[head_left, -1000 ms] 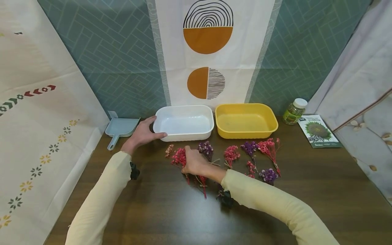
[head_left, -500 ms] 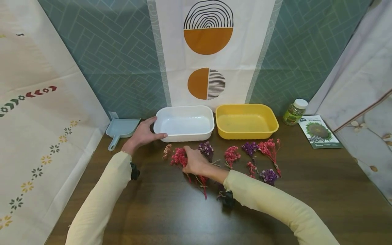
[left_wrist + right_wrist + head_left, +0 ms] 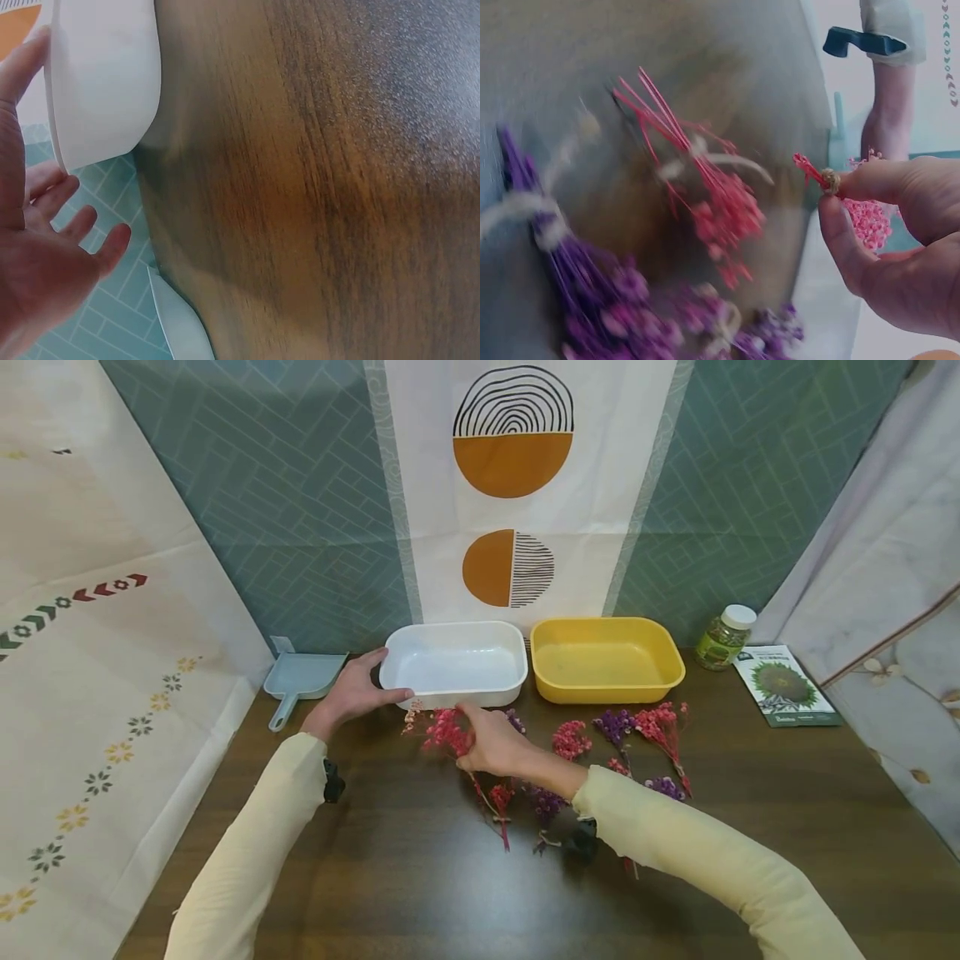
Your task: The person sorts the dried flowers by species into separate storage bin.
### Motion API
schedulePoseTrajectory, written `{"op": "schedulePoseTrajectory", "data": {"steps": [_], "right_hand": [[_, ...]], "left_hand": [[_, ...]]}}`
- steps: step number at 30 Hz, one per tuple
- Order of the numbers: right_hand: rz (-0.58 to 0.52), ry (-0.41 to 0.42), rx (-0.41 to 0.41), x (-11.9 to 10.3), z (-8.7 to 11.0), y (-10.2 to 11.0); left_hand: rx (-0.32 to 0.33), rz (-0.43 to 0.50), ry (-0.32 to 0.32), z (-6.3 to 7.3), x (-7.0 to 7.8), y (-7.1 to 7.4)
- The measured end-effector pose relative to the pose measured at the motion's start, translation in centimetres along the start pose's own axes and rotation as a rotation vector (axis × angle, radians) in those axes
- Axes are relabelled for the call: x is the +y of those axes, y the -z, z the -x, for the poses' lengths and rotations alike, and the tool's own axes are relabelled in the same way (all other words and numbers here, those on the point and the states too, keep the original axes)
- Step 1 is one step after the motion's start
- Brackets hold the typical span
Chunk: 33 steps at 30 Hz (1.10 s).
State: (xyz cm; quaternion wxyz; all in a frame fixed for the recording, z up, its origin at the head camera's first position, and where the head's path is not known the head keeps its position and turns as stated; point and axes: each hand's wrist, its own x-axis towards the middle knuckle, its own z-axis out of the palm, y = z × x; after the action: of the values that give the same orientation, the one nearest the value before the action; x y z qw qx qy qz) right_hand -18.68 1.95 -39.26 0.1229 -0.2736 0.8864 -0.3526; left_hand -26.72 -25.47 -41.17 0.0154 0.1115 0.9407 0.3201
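In the head view my left hand holds the left end of a white plastic basin, thumb along its front rim and fingers at its left side. The left wrist view shows the thumb and fingertips on the rim, with the other fingers loosely bent. My right hand pinches a bunch of red dried flowers in front of that basin. In the right wrist view thumb and forefinger grip the twine-tied stems; the red blooms are partly hidden behind the fingers. The basin's visible interior holds nothing.
A yellow basin stands right of the white one. Several red and purple dried-flower bunches, such as a red bunch, lie on the dark table. A blue dustpan lies left; a jar and seed packet are right.
My right hand has lifted the red bunch slightly and moved it up toward the white basin's front. A purple bunch formerly beside it is now mostly covered. My left hand stays on the basin.
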Motion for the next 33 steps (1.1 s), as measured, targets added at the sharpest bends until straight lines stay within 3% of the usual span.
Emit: {"op": "schedulePoseTrajectory", "data": {"steps": [5,15,22,33], "right_hand": [[-0.010,0.001,-0.016,-0.2,-0.3,2.1],[0.076,0.017,-0.005,-0.1,-2.0,5.3],[0.114,-0.001,0.010,0.4,-3.8,6.6],[0.147,0.011,-0.009,0.7,-6.5,7.0]], "left_hand": [[0.007,0.005,-0.003,0.0,0.0,0.0],[0.014,-0.009,0.026,0.1,0.0,0.1],[-0.012,-0.029,0.079,0.0,0.2,-0.1],[-0.027,-0.036,0.107,-0.1,0.3,0.1]]}}
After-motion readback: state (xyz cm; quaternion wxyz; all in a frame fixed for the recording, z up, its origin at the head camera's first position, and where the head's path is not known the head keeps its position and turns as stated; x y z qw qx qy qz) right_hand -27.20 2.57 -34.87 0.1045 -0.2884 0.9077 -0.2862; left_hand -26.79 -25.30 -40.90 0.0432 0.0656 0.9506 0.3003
